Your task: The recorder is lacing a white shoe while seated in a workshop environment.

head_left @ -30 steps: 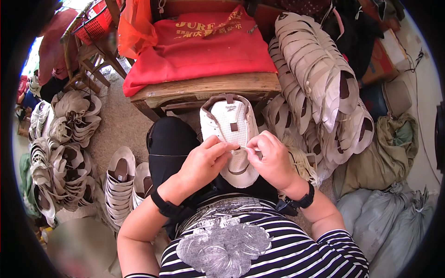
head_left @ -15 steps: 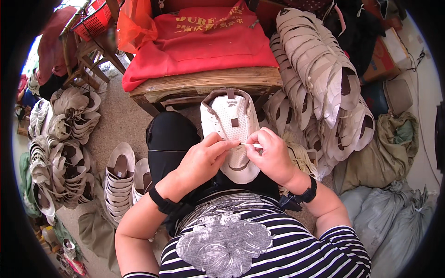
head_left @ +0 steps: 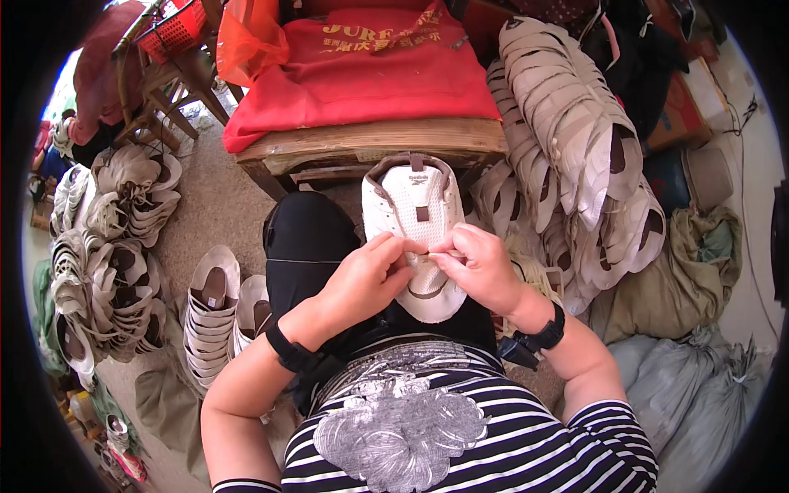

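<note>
A white mesh shoe upper (head_left: 411,193) with brown trim lies in my lap, its brown-lined heel collar away from me and its toe toward me. My left hand (head_left: 374,271) is closed, with thumb and index finger pinched at the upper's throat above the toe. Opposite it, my right hand (head_left: 475,267) is also closed, pinching at the same spot; the fingertips of both hands nearly meet. The white lace in the right fingers is mostly hidden now. Cream shoelaces (head_left: 530,275) hang in a bunch beside my right wrist.
Ahead stands a wooden bench (head_left: 370,140) covered with red cloth (head_left: 370,82). Nested shoe uppers (head_left: 567,107) are piled at right, others (head_left: 123,271) at left, with a short stack (head_left: 209,329) by my left knee. Grey sacks (head_left: 699,394) lie at lower right.
The right hand has turned slightly and come in closer to the left fingertips. The white lace end that stuck out of its fingers no longer shows. The upper stays in my lap.
</note>
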The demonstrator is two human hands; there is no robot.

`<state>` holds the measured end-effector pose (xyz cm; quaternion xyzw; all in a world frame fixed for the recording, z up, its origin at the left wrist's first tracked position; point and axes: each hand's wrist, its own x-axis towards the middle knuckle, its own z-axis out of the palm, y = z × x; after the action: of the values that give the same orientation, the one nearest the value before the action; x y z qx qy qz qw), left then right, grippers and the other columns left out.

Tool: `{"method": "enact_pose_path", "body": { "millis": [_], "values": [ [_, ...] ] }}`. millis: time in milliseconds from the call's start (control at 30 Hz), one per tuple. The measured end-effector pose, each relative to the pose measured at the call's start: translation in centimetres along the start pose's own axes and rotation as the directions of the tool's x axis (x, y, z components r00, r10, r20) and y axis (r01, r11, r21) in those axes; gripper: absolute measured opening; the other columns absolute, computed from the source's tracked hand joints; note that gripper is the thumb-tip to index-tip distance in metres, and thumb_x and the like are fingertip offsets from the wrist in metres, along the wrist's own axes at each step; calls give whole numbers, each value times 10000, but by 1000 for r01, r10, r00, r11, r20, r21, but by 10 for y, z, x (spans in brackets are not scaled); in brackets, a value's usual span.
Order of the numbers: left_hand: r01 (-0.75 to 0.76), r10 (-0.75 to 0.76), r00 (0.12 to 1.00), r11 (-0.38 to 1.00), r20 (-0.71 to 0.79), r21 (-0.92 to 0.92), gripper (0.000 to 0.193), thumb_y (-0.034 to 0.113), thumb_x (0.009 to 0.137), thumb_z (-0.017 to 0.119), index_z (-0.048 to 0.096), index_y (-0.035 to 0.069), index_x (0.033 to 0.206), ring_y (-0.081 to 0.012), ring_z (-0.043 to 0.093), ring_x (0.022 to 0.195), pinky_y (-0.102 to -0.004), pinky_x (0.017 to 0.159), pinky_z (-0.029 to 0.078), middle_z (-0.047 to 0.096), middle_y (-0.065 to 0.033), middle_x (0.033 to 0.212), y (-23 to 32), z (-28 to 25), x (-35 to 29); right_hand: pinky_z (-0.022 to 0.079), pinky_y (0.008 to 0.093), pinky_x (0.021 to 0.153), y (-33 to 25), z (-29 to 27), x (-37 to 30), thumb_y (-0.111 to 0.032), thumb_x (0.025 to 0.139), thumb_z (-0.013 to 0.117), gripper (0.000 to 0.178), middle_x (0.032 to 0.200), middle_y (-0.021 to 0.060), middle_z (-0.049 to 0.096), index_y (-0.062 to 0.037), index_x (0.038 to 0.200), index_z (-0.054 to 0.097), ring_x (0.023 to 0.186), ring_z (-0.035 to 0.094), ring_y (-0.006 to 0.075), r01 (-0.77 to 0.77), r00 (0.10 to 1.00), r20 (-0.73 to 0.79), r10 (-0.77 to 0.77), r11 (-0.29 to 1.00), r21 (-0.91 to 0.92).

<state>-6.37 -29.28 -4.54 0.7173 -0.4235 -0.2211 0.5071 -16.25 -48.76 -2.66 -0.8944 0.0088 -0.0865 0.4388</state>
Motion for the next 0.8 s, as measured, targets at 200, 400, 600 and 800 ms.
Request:
{"method": "enact_pose_path", "body": {
  "millis": [200, 400, 600, 800],
  "values": [
    [59, -59, 998, 998, -18, 17, 240, 0, 838, 693, 631, 14, 1068, -124, 564, 681, -275, 624, 494, 562, -47, 816, -1, 4, 4, 498, 381, 617, -2, 1, -8, -114, 838, 710, 136, 806, 121, 575, -42, 875, 600, 697, 623, 283, -12, 995, -99, 5, 998, -66],
    [59, -60, 996, 998, -61, -23, 207, -16, 836, 684, 638, 11, 1036, -106, 555, 674, -257, 610, 484, 557, -37, 807, -3, 9, 3, 499, 404, 621, -3, 5, -3, -105, 865, 680, 103, 843, 121, 603, -52, 906, 601, 715, 628, 319, 83, 995, -40, -90, 984, -157],
    [21, -19, 996, 1000, -83, 17, 233, -24, 836, 680, 634, 24, 1060, -93, 533, 662, -248, 601, 476, 547, -21, 786, 0, 9, 2, 506, 414, 663, -12, 2, -3, -115, 882, 656, 124, 896, 141, 620, -47, 966, 595, 773, 637, 340, 18, 999, -35, -24, 985, -172],
    [60, -62, 994, 998, -86, -25, 269, -23, 832, 687, 627, 34, 1088, -87, 527, 643, -247, 596, 477, 543, -10, 755, -2, 11, 1, 512, 414, 684, -15, 1, -11, -126, 883, 651, 169, 942, 134, 620, -40, 997, 560, 801, 639, 345, -47, 996, -84, 31, 980, -192]
  ]
}}
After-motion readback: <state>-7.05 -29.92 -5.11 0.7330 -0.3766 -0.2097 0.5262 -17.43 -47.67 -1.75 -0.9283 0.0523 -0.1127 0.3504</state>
